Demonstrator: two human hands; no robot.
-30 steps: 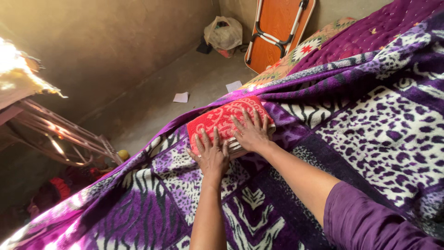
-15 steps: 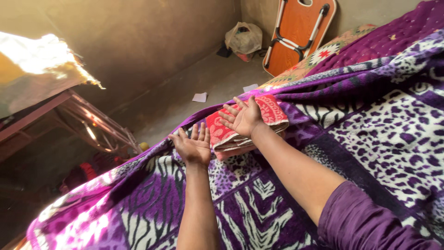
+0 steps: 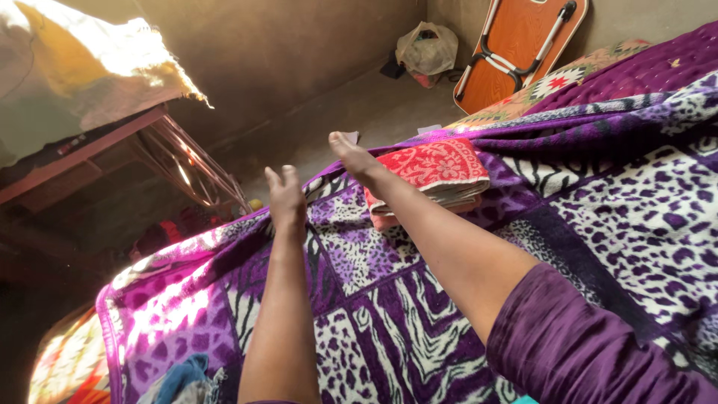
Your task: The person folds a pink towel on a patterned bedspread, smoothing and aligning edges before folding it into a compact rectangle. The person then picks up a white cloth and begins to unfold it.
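Note:
A folded red patterned cloth (image 3: 437, 170) lies on a purple, black and white animal-print blanket (image 3: 598, 194) that covers the bed. My right hand (image 3: 357, 158) hovers open just left of the cloth, off its edge, holding nothing. My left hand (image 3: 286, 200) is raised over the blanket's near-left edge, fingers apart and empty. A purple sleeve covers my right upper arm.
An orange folding board with metal legs (image 3: 516, 49) leans on the far wall beside a plastic bag (image 3: 428, 49). A low wooden table with a metal frame (image 3: 161, 153) stands at the left. Bits of paper lie on the concrete floor (image 3: 351, 112).
Both hands have come off the red cloth and moved left; the right hand lifted from its top. The view has swung left and down.

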